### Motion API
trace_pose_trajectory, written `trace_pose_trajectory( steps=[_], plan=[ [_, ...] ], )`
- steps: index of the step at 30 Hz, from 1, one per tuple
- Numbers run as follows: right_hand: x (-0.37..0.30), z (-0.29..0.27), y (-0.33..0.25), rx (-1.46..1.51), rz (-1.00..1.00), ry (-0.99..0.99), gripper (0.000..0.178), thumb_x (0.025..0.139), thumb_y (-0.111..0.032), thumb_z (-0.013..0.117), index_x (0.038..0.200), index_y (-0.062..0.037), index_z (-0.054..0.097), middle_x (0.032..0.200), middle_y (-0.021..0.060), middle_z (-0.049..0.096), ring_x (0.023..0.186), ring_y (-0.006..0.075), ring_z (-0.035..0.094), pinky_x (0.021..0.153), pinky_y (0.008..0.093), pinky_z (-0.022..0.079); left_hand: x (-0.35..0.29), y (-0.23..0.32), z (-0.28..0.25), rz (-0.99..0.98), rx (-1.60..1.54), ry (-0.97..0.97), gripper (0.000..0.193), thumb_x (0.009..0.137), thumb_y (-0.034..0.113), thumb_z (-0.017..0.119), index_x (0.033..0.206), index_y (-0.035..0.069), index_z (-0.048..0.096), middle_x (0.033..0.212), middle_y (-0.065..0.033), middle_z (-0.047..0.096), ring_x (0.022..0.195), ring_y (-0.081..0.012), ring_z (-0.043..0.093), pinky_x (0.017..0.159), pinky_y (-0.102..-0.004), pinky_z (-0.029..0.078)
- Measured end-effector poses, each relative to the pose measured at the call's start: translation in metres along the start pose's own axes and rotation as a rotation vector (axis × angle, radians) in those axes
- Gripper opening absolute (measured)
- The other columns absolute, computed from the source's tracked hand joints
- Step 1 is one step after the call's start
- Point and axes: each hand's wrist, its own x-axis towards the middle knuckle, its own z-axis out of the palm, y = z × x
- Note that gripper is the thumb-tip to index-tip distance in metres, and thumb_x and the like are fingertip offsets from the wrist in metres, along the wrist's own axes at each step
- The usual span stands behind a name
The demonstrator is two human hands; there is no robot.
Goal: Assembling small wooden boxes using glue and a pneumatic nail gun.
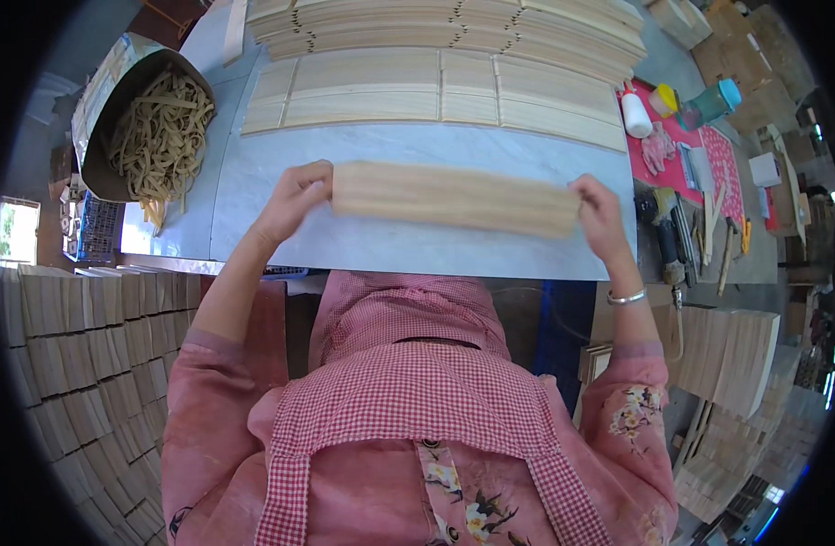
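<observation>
A thin, pale wooden board [454,196], blurred by motion, is stretched lengthwise between my two hands above the table. My left hand [301,187] grips its left end, thumb and fingers closed on the edge. At the opposite end my right hand [601,214] pinches the corner, the wrist wearing a silver bangle. Just beyond the board lies a long wooden panel [372,88] divided by narrow grooves. Behind that panel rises a stack of similar grooved panels [381,27] with dark notches along their edges.
A bag [94,150] stuffed with curled wood strips [167,127] leans at the table's left. On the right are a white glue bottle [634,114], a teal jar [708,103], a yellow cup [663,100] and tools. Stacked wooden boards [90,364] fill the floor to my left.
</observation>
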Motion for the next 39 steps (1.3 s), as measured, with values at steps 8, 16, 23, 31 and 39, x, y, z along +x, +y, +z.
trace_pose_trajectory(
  steps=[8,16,23,31,39],
  plan=[
    [0.022,0.039,0.022,-0.051,0.508,0.084,0.01,0.093,-0.012,0.061,0.094,-0.0017,0.064,0.088,0.0055,0.069,0.078,0.0234,0.057,0.071,0.0352,0.049,0.015,-0.006,0.021,-0.723,-0.892,0.176,0.026,0.098,0.02,0.062,0.116,0.002,0.065,0.106,-0.0091,0.064,0.096,-0.0175,0.057,0.095,-0.0354,0.048],
    [0.008,0.015,0.002,0.223,0.349,0.017,0.055,0.08,-0.016,0.078,0.13,-0.005,0.06,0.121,0.0094,0.067,0.08,0.0203,0.057,0.074,0.0302,0.051,-0.016,0.005,0.011,-0.448,-0.385,0.104,0.085,0.079,0.02,0.085,0.152,0.005,0.043,0.149,-0.0148,0.05,0.119,-0.0274,0.059,0.099,-0.038,0.049],
    [0.014,0.009,-0.005,0.167,0.318,-0.215,0.109,0.058,-0.01,0.09,0.152,-0.0086,0.036,0.141,0.0111,0.054,0.081,0.02,0.058,0.076,0.029,0.051,0.013,0.002,0.014,-0.373,-0.215,0.007,0.108,0.06,0.018,0.093,0.152,0.004,0.039,0.147,-0.0129,0.051,0.121,-0.0283,0.057,0.101,-0.0393,0.048],
    [0.01,0.028,0.0,0.111,0.191,-0.206,0.106,0.061,-0.016,0.089,0.152,-0.0075,0.034,0.145,0.016,0.051,0.096,0.0227,0.061,0.088,0.0323,0.052,-0.008,-0.006,0.019,-0.296,-0.129,0.117,0.111,0.053,0.015,0.094,0.149,0.0,0.04,0.135,-0.0164,0.057,0.119,-0.0298,0.057,0.105,-0.0397,0.047],
    [0.032,-0.043,0.045,0.199,0.297,-0.007,0.093,0.068,-0.015,0.087,0.15,-0.0062,0.042,0.146,0.0131,0.051,0.11,0.0291,0.061,0.094,0.0371,0.05,-0.033,0.013,0.027,-0.506,-0.589,0.139,0.081,0.081,0.009,0.073,0.153,0.001,0.038,0.138,-0.0186,0.054,0.118,-0.0297,0.056,0.103,-0.0394,0.047]
  ],
)
